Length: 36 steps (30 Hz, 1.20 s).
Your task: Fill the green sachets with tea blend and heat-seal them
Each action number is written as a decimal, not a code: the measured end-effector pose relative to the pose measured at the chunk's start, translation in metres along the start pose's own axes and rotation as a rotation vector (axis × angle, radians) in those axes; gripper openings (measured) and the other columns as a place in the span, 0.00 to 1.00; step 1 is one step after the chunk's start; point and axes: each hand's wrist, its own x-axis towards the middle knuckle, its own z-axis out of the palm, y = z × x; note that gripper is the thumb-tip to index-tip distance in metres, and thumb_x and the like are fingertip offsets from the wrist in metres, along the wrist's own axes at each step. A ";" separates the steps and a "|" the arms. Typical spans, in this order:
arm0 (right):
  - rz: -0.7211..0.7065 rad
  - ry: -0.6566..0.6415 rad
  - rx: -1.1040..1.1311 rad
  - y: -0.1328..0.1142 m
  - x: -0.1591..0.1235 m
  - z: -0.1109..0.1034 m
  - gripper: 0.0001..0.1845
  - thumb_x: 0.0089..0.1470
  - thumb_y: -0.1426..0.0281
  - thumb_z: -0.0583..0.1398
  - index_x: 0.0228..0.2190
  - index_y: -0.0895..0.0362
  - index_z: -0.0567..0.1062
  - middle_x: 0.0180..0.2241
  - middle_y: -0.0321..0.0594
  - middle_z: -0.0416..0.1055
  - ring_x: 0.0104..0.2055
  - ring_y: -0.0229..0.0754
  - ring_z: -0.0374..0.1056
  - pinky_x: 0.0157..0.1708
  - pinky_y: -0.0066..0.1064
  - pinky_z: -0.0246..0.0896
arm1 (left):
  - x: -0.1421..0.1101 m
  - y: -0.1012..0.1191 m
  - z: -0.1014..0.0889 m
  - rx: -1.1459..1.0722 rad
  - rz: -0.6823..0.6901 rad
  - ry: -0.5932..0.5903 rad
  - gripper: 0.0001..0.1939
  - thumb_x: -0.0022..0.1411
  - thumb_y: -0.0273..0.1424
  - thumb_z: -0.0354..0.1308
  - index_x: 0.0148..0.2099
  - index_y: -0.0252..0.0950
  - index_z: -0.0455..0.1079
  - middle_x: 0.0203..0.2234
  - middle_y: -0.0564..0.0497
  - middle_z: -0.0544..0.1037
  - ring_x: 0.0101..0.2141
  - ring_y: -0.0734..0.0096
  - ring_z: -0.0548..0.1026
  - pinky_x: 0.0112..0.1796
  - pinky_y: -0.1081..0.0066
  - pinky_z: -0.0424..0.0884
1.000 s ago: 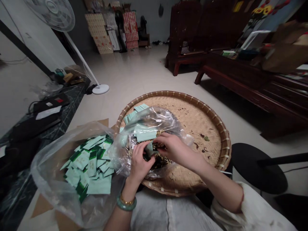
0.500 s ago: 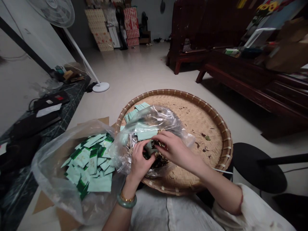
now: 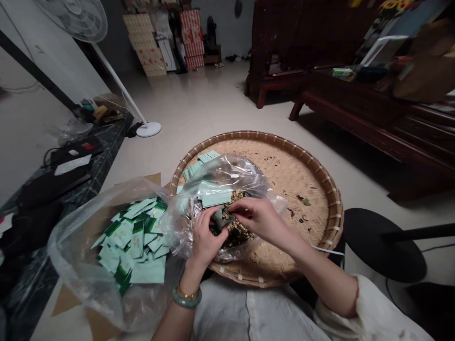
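My left hand [image 3: 207,235] is closed round a small pale-green packet [image 3: 223,217], its mouth spread open and dark bits showing there. At the packet's right edge, the fingers of my right hand [image 3: 254,215] are pinched together; what they hold, if anything, is hidden. Both hands are over an open clear plastic bag [image 3: 236,166] of dried, tea-like leaves and light bits [image 3: 239,229]. A stack of flat pale-green packets [image 3: 216,199] lies on the bag's contents, just beyond my left hand.
The bag rests in a round woven bamboo tray [image 3: 302,166] with scattered leaf bits. More packets [image 3: 199,165] lie at its far left. Left of it, a plastic bag [image 3: 71,237] holds several green packets. A fan [image 3: 149,129], a black stand base [image 3: 384,244] and dark wooden furniture [image 3: 355,123] stand around.
My right hand has shifted slightly right and its fingers have drawn back from over the packet's mouth, uncovering more of the leaves. My left hand stays in place with the packet.
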 end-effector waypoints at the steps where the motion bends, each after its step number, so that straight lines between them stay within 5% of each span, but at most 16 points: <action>1: -0.017 0.010 -0.007 -0.001 0.000 0.000 0.10 0.51 0.79 0.60 0.34 0.56 0.77 0.34 0.38 0.77 0.36 0.38 0.72 0.36 0.30 0.67 | 0.000 0.000 0.000 -0.003 0.003 -0.001 0.23 0.49 0.21 0.59 0.49 0.38 0.65 0.42 0.46 0.75 0.43 0.60 0.72 0.41 0.61 0.72; 11: -0.155 -0.082 -0.133 -0.006 -0.005 0.000 0.17 0.53 0.76 0.61 0.46 0.54 0.73 0.43 0.44 0.71 0.46 0.44 0.68 0.44 0.38 0.66 | -0.001 -0.001 -0.001 -0.015 -0.002 0.019 0.22 0.51 0.23 0.60 0.49 0.38 0.65 0.42 0.46 0.75 0.42 0.60 0.73 0.39 0.62 0.73; 18: -0.178 -0.052 -0.106 0.007 -0.006 0.005 0.07 0.57 0.75 0.58 0.35 0.57 0.77 0.32 0.41 0.72 0.34 0.38 0.69 0.33 0.29 0.66 | -0.001 0.001 -0.001 -0.026 -0.011 0.014 0.22 0.49 0.22 0.59 0.49 0.38 0.65 0.42 0.46 0.75 0.42 0.60 0.73 0.40 0.62 0.73; 22: -0.138 0.014 -0.060 0.002 0.003 0.005 0.06 0.56 0.74 0.59 0.33 0.56 0.77 0.31 0.39 0.75 0.34 0.38 0.71 0.34 0.29 0.65 | -0.001 0.001 -0.001 -0.005 0.005 0.023 0.22 0.49 0.22 0.59 0.48 0.38 0.66 0.41 0.46 0.75 0.43 0.60 0.73 0.42 0.59 0.72; 30: -0.059 -0.120 -0.092 0.000 -0.001 0.006 0.10 0.51 0.78 0.61 0.36 0.55 0.77 0.35 0.39 0.77 0.36 0.39 0.72 0.37 0.29 0.65 | -0.002 -0.002 -0.001 0.003 0.020 0.021 0.21 0.51 0.22 0.59 0.48 0.37 0.65 0.42 0.46 0.75 0.44 0.59 0.73 0.45 0.58 0.71; 36: -0.070 -0.010 -0.043 -0.002 0.003 0.000 0.08 0.53 0.77 0.60 0.34 0.55 0.77 0.33 0.37 0.77 0.34 0.38 0.72 0.35 0.29 0.66 | -0.001 0.001 -0.001 -0.009 -0.005 0.008 0.22 0.49 0.21 0.59 0.48 0.37 0.66 0.42 0.46 0.75 0.43 0.60 0.73 0.43 0.60 0.72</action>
